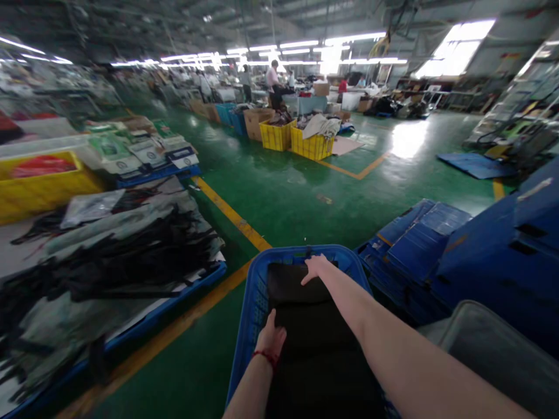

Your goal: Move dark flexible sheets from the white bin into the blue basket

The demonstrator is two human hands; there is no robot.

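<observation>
A blue plastic basket (250, 297) stands directly below me, filled with dark, flat-looking pieces (312, 326) laid in rows. Over its left side is my left hand (271, 337), a red band round the wrist, fingers apart and touching or just above the dark pieces. My right hand (315, 269) reaches to the far end of the basket, its thumb and fingers spread over the farthest dark piece near the rim. Neither hand is seen to grip anything.
Black and grey fabric pieces (131, 233) lie piled at left, beside a yellow crate (43, 192). Folded blue boards (419, 238) are stacked at right. Yellow crates (312, 144) stand farther ahead on the green floor, with a person (273, 81) behind them.
</observation>
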